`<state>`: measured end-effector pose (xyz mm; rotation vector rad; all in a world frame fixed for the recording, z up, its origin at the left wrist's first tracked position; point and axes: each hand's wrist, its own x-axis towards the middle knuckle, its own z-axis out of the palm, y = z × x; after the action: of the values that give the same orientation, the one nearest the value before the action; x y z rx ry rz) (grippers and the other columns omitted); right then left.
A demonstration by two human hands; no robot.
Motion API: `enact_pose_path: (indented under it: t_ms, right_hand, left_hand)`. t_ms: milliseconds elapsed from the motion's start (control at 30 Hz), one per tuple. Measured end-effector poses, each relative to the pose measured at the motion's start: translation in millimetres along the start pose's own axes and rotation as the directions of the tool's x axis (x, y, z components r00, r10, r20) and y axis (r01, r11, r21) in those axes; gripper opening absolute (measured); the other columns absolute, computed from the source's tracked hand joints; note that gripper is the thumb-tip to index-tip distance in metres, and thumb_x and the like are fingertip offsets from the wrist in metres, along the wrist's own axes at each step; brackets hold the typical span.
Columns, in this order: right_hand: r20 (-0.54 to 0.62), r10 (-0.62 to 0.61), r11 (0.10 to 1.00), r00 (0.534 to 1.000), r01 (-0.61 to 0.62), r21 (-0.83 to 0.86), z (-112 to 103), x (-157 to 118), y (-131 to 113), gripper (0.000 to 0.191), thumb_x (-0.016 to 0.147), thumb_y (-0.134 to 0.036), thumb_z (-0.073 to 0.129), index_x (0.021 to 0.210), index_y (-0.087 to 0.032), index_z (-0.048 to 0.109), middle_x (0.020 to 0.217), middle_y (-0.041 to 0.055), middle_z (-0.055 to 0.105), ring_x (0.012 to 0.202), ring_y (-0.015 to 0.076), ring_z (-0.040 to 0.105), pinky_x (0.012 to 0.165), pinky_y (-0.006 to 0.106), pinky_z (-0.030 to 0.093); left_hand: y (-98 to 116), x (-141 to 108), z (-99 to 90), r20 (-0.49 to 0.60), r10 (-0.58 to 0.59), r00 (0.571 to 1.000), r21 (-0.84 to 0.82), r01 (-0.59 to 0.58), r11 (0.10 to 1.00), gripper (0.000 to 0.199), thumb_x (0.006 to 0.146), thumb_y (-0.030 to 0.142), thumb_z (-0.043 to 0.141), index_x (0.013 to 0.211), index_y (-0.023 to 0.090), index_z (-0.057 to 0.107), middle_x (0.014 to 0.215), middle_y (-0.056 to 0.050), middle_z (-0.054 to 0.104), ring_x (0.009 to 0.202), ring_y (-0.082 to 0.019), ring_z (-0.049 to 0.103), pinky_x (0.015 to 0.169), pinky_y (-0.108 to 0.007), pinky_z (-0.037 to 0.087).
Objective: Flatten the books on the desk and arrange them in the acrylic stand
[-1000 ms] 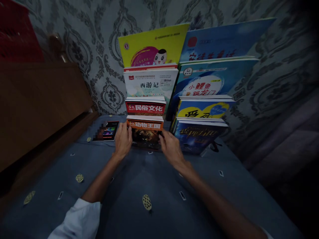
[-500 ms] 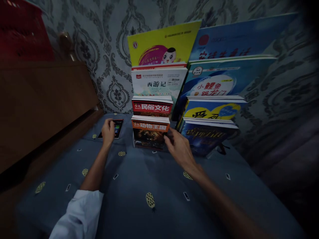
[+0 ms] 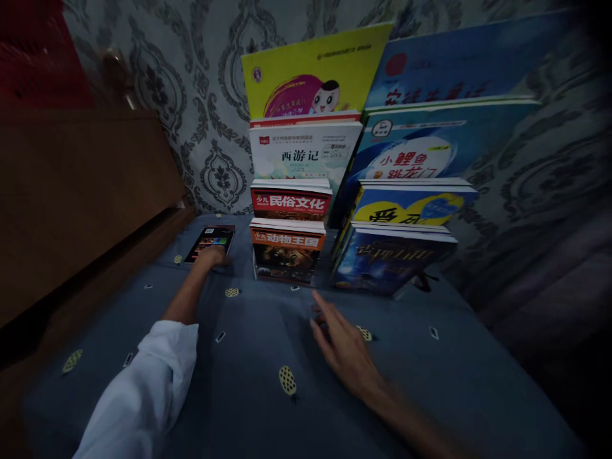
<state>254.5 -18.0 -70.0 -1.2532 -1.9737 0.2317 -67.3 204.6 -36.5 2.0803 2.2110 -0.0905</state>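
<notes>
My left hand (image 3: 213,256) is at the near edge of a dark book (image 3: 209,241) lying flat on the cloth. Its fingers are blurred and partly hidden, so I cannot tell whether they grip the book. My right hand (image 3: 345,350) hovers low over the cloth, open and holding nothing, its fingers a little apart. Just beyond it stands an orange-topped book with a lion cover (image 3: 287,252), at the front of the left row. A dark blue book (image 3: 389,261) fronts the right row.
Behind are a red-topped book (image 3: 289,201), a white book (image 3: 306,150), a yellow book (image 3: 318,70) and several blue ones, near a patterned wall (image 3: 222,172). A brown wooden panel (image 3: 86,197) runs along the left. Blue patterned cloth (image 3: 248,382) covers the surface.
My right hand has come away from the lion-cover book, back toward me. My left hand has slid from the dark book's middle to its near edge, uncovering more of its cover.
</notes>
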Motion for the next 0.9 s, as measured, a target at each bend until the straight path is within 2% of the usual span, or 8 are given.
enact_pose_path:
  t_ms: [100, 200, 300, 433, 600, 700, 800, 900]
  right_hand:
    - [0.036, -0.004, 1.0, 0.999, 0.004, -0.02, 2, -27, 4, 0.05, 0.101, -0.028, 0.041, 0.151, -0.025, 0.041, 0.111, 0.0127, 0.073, 0.095, 0.0261, 0.074, 0.08, 0.041, 0.064]
    - [0.031, 0.004, 1.0, 0.999, -0.004, -0.019, -4, -46, 11, 0.048, 0.102, -0.028, 0.041, 0.15, -0.026, 0.043, 0.11, 0.012, 0.074, 0.099, 0.0262, 0.074, 0.084, 0.042, 0.063]
    - [0.032, 0.01, 1.0, 0.999, -0.009, -0.015, -11, -56, 15, 0.046, 0.102, -0.03, 0.042, 0.148, -0.027, 0.047, 0.11, 0.0107, 0.074, 0.103, 0.0265, 0.073, 0.088, 0.043, 0.063]
    - [0.049, 0.01, 1.0, 0.999, -0.011, 0.016, -18, -60, 13, 0.044, 0.102, -0.03, 0.042, 0.144, -0.027, 0.052, 0.115, 0.0108, 0.073, 0.112, 0.0283, 0.07, 0.089, 0.044, 0.063]
    - [0.06, 0.004, 0.996, 0.998, -0.009, 0.09, -22, -60, 8, 0.04, 0.101, -0.026, 0.042, 0.137, -0.024, 0.059, 0.11, 0.0119, 0.073, 0.101, 0.0266, 0.072, 0.089, 0.045, 0.062]
    - [0.038, -0.006, 0.995, 0.999, 0.002, 0.105, -21, -60, 9, 0.037, 0.101, -0.025, 0.042, 0.131, -0.023, 0.063, 0.11, 0.0127, 0.073, 0.104, 0.0274, 0.071, 0.087, 0.046, 0.062]
    - [0.036, -0.005, 0.993, 0.999, 0.001, 0.116, -21, -61, 6, 0.034, 0.101, -0.024, 0.043, 0.128, -0.023, 0.064, 0.11, 0.0123, 0.072, 0.103, 0.0271, 0.071, 0.087, 0.046, 0.062]
    - [0.043, -0.023, 0.988, 0.999, 0.016, 0.156, -24, -61, 1, 0.033, 0.101, -0.021, 0.042, 0.126, -0.022, 0.064, 0.108, 0.0113, 0.07, 0.097, 0.0238, 0.071, 0.087, 0.042, 0.062]
  left_hand:
    - [10, -2, -4.3, 0.053, -0.016, 0.998, 0.099, 0.011, 0.995, 0.035, 0.096, 0.037, 0.063, 0.123, 0.016, 0.061, 0.124, -0.01, 0.064, 0.108, -0.023, 0.065, 0.092, -0.045, 0.056]
    - [13, -20, -12.3, 0.001, -0.012, 1.0, 0.178, 0.012, 0.984, 0.037, 0.096, 0.037, 0.063, 0.127, 0.016, 0.059, 0.128, -0.011, 0.061, 0.11, -0.024, 0.064, 0.092, -0.046, 0.056]
    - [9, -49, -27.2, -0.048, 0.011, 0.999, 0.244, 0.001, 0.97, 0.035, 0.098, 0.034, 0.06, 0.126, 0.014, 0.06, 0.128, -0.013, 0.063, 0.114, -0.026, 0.063, 0.097, -0.048, 0.052]
    - [13, -108, -36.1, -0.011, 0.077, 0.997, 0.317, -0.069, 0.946, 0.03, 0.094, 0.01, 0.048, 0.117, 0.01, 0.067, 0.119, -0.023, 0.069, 0.118, -0.035, 0.065, 0.096, -0.047, 0.05]
    - [38, -225, -9.2, 0.135, 0.168, 0.977, 0.36, -0.206, 0.91, 0.039, 0.091, 0.009, 0.044, 0.123, 0.01, 0.067, 0.108, -0.024, 0.073, 0.102, -0.035, 0.072, 0.089, -0.047, 0.053]
    - [40, -288, 5.0, 0.217, 0.33, 0.919, 0.205, -0.373, 0.905, 0.049, 0.088, 0.032, 0.062, 0.137, 0.023, 0.061, 0.131, -0.02, 0.066, 0.113, -0.037, 0.068, 0.09, -0.047, 0.055]
    - [20, -312, 12.7, 0.108, 0.504, 0.857, -0.074, -0.499, 0.864, 0.049, 0.094, 0.045, 0.056, 0.143, 0.037, 0.053, 0.142, -0.006, 0.061, 0.128, -0.027, 0.06, 0.105, -0.041, 0.049]
    - [-6, -298, 30.6, -0.092, 0.34, 0.936, -0.087, -0.347, 0.934, 0.054, 0.097, 0.048, 0.046, 0.148, 0.03, 0.047, 0.151, -0.009, 0.052, 0.135, -0.03, 0.053, 0.109, -0.045, 0.046]
